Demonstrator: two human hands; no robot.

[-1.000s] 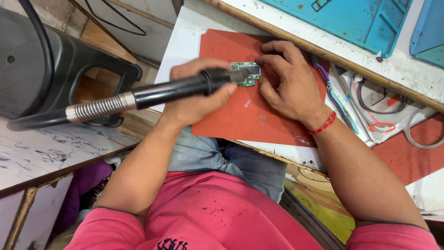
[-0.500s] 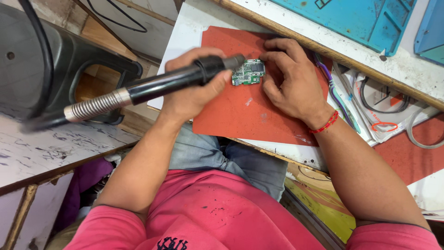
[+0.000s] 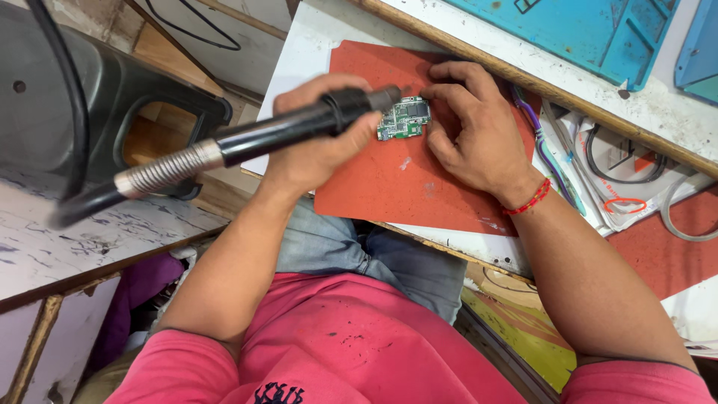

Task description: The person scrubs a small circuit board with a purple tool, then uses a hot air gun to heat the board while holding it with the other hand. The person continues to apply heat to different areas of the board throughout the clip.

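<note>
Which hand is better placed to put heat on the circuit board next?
Left. The left hand grips the black hot-air wand, whose nozzle tip sits at the edge of the green circuit board. The right hand carries no tool; its fingertips rest by the board on the red mat.

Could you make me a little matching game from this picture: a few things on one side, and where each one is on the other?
Things:
1. circuit board
2. hot-air wand
3. red thread bracelet
4. blue mat

Places:
A. on the right wrist
B. on the red mat
C. in the left hand
D. far side of the bench

Pairs: 1-B, 2-C, 3-A, 4-D
</note>
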